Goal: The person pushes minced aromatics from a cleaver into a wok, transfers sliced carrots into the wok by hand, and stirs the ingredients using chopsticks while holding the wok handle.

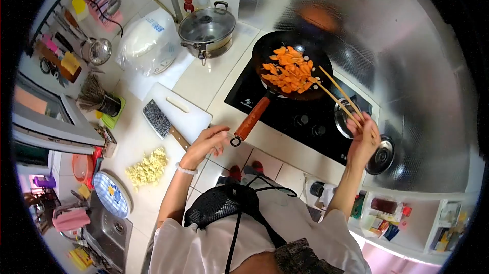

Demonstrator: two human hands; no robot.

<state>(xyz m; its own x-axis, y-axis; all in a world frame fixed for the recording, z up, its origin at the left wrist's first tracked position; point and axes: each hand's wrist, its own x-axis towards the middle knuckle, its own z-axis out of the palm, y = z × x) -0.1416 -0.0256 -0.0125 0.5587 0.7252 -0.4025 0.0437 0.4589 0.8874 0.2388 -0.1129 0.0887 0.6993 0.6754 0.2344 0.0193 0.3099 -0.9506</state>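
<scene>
A pair of long wooden chopsticks (336,90) is gripped in my right hand (364,139), over the right side of the stove. Their tips reach the right edge of the orange carrot slices (288,70), which lie with a few pale bits in a black wok (318,55). The wok's reddish-brown wooden handle (253,117) points down toward me. My left hand (208,145), a pale bracelet at its wrist, is just left of the handle's end, fingers loosely bent and apart, holding nothing. Close beside it is the wooden grip of a cleaver (159,119) lying on a white cutting board (193,108).
Chopped pale-yellow pieces (147,168) lie on the counter at left. A lidded pot (208,29) and a plastic-wrapped white item (147,42) stand behind. Pan lids (381,154) are at right. A blue-patterned plate (111,194) sits by the sink (119,243). Utensils hang at upper left.
</scene>
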